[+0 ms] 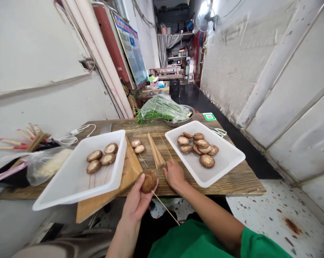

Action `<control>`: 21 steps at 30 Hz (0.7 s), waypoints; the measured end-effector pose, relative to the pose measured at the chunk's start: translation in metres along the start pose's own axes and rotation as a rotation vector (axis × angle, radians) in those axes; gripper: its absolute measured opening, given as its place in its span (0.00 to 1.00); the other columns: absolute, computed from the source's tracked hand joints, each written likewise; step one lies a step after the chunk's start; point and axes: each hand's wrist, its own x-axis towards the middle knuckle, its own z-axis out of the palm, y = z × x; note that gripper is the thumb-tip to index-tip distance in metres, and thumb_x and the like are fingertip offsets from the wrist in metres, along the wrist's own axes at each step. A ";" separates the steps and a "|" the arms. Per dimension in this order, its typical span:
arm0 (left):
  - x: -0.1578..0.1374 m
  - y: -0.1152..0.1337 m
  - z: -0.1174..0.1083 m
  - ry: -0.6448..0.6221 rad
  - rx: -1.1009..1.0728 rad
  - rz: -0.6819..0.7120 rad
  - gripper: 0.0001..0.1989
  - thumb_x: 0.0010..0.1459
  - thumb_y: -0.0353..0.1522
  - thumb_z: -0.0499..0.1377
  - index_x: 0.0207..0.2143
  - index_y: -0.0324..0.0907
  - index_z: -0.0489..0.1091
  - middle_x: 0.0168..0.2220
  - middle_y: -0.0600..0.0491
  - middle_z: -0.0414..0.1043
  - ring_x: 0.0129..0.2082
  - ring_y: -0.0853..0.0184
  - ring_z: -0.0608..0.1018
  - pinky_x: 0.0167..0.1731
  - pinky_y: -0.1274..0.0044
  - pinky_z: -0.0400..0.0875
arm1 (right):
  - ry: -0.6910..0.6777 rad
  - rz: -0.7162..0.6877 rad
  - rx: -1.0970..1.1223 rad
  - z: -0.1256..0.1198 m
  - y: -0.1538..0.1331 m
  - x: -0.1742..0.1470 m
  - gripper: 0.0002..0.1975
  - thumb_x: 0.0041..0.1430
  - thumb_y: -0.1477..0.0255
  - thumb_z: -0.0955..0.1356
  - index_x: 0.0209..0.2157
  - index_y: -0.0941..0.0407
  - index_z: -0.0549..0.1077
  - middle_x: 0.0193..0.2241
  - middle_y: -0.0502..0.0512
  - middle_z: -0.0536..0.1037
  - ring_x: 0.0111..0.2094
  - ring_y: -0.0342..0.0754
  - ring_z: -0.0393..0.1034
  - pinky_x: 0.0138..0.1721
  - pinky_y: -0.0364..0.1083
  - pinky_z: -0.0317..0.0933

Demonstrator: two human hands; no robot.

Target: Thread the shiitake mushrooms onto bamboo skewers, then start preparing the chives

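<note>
L hand (142, 197) has thumb & fingers closed round a brown mushroom (148, 181), held at abt the table's front edge, w/ a skewer (166, 208) sticking out its near side twd the lap. R hand (174, 175) is at the near end of the skewer bundle (156, 152), fingers curled; can't tell if they've hold of a stick. Around: L tray (78, 157) w/ 4 skewered mushrooms (107, 158), partly on a wooden board (105, 200); 2 loose mushrooms (137, 147) just L of bundle; R tray (221, 172) w/ a mushroom pile (202, 145), its rim near R forearm, blocking sideways reach; scissors (219, 132) behind it; bagged green stalks (162, 107) & metal bowl (179, 123) at back. Edges: board & L tray's near corner jut past the table (234, 182) front; R tray's near corner sits just inside. Room: gap btwn trays, split by bundle; bare planks R of R tray's near side.
</note>
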 end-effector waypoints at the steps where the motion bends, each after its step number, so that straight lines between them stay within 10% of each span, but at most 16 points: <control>1: 0.001 0.000 -0.001 -0.003 0.005 -0.001 0.06 0.54 0.24 0.56 0.36 0.36 0.69 0.37 0.47 0.75 0.40 0.61 0.76 0.45 0.57 0.69 | -0.005 0.006 -0.050 0.005 -0.001 0.004 0.07 0.60 0.74 0.64 0.38 0.62 0.70 0.40 0.59 0.72 0.43 0.51 0.67 0.43 0.52 0.61; 21: -0.001 -0.011 0.006 -0.026 0.030 0.013 0.06 0.51 0.23 0.58 0.34 0.38 0.68 0.35 0.51 0.74 0.35 0.66 0.76 0.42 0.59 0.70 | -0.111 -0.004 -0.229 0.011 0.004 0.013 0.09 0.61 0.71 0.64 0.40 0.62 0.70 0.37 0.55 0.74 0.36 0.46 0.70 0.38 0.50 0.66</control>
